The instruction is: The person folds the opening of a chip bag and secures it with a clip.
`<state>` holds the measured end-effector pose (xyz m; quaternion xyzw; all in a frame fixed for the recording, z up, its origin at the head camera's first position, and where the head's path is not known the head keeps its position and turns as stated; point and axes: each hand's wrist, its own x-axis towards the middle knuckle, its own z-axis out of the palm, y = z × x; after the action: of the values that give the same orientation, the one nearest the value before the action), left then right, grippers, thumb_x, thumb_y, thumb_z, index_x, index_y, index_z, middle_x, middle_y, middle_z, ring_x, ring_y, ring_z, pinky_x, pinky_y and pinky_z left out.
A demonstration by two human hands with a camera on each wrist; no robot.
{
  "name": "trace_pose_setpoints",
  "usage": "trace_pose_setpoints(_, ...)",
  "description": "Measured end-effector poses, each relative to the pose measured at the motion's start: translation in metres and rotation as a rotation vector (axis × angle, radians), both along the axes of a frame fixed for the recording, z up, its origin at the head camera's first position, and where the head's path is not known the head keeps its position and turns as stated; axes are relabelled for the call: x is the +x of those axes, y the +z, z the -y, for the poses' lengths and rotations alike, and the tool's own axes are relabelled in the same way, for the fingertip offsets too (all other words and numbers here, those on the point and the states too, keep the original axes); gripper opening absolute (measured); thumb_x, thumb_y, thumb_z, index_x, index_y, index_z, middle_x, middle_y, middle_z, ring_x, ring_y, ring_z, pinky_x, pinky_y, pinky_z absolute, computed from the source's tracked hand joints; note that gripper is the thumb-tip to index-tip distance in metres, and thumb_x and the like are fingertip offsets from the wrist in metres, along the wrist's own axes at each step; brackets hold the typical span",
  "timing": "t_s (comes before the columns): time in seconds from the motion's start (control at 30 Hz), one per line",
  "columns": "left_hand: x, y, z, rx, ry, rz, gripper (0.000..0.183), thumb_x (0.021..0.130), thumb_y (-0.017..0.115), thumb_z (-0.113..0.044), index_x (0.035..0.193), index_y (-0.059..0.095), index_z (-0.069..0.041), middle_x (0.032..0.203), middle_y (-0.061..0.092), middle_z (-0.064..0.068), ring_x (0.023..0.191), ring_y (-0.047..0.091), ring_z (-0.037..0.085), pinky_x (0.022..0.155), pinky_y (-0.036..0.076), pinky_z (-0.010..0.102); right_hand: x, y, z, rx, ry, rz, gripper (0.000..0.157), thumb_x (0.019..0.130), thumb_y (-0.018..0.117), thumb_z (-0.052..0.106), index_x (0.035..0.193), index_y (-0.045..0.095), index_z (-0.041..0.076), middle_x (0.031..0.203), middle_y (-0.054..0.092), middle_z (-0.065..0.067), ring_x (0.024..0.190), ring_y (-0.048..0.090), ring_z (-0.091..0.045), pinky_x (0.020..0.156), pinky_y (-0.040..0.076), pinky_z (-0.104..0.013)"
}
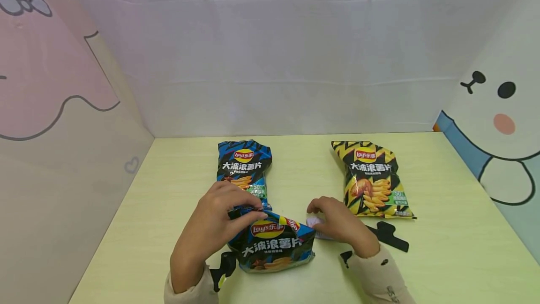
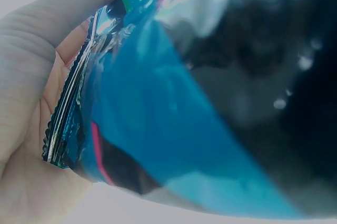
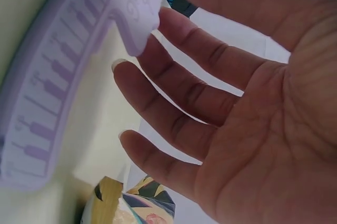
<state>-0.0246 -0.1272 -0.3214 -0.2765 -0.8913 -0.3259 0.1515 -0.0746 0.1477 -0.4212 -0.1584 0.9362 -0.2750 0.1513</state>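
Observation:
A blue-and-black chip bag [image 1: 272, 247] stands at the front with its top folded over. My left hand [image 1: 221, 215] pinches that top edge between thumb and fingers; in the left wrist view the crimped seal [image 2: 68, 108] lies against the palm. To the right of the bag my right hand [image 1: 337, 219] holds a lilac bag clip [image 1: 314, 221] low at the table. The right wrist view has the fingertips at the tab of this clip [image 3: 134, 13], which carries a piano-key pattern along its bar; the thumb tip is out of that view.
Another blue chip bag [image 1: 242, 165] lies behind my left hand, and a yellow-and-black one [image 1: 373, 182] lies back right. A black clip [image 1: 390, 237] sits beside my right wrist, another [image 1: 225, 266] by my left sleeve. Fabric walls [image 1: 295, 60] enclose the table.

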Motion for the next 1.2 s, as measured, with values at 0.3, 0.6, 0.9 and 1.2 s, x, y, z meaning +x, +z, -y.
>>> trace_pose_setpoints(0.3, -0.0002, 0.0007, -0.0004, 0.003, 0.001, 0.006, 0.014, 0.078, 0.086, -0.023, 0.089, 0.078, -0.020, 0.087, 0.074, -0.014, 0.086, 0.066, 0.001, 0.112, 0.042, 0.056, -0.0013, -0.0059, 0.0016, 0.019, -0.027, 0.001, 0.019, 0.079, 0.082, 0.004, 0.092, 0.070, 0.011, 0.092, 0.064, -0.003, 0.085, 0.055, -0.016, 0.085, 0.052, -0.040)
trace_pose_setpoints(0.6, 0.0005, 0.0007, -0.0001, -0.002, 0.002, 0.012, 0.014, 0.078, 0.086, -0.023, 0.089, 0.077, -0.022, 0.086, 0.074, -0.014, 0.086, 0.066, 0.000, 0.112, 0.042, 0.056, -0.0023, -0.0069, 0.0024, 0.025, -0.034, 0.038, 0.019, 0.080, 0.081, 0.001, 0.090, 0.069, 0.012, 0.089, 0.062, -0.002, 0.082, 0.053, -0.016, 0.081, 0.052, -0.038)
trace_pose_setpoints(0.9, 0.0011, 0.0005, -0.0001, 0.001, 0.001, 0.018, 0.014, 0.078, 0.087, -0.022, 0.088, 0.077, -0.022, 0.087, 0.073, -0.015, 0.087, 0.066, 0.000, 0.112, 0.042, 0.055, -0.0014, -0.0065, 0.0024, 0.013, -0.028, 0.039, 0.018, 0.081, 0.080, 0.001, 0.085, 0.066, 0.013, 0.086, 0.059, -0.001, 0.080, 0.051, -0.016, 0.077, 0.049, -0.035)
trace_pose_setpoints(1.2, 0.0006, 0.0009, -0.0006, 0.001, -0.003, 0.011, 0.015, 0.077, 0.087, -0.023, 0.087, 0.076, -0.023, 0.086, 0.072, -0.016, 0.087, 0.065, 0.000, 0.111, 0.043, 0.053, -0.0006, -0.0046, 0.0011, -0.013, -0.015, 0.082, 0.016, 0.087, 0.076, 0.008, 0.082, 0.062, 0.014, 0.081, 0.058, 0.001, 0.078, 0.050, -0.016, 0.072, 0.043, -0.033)
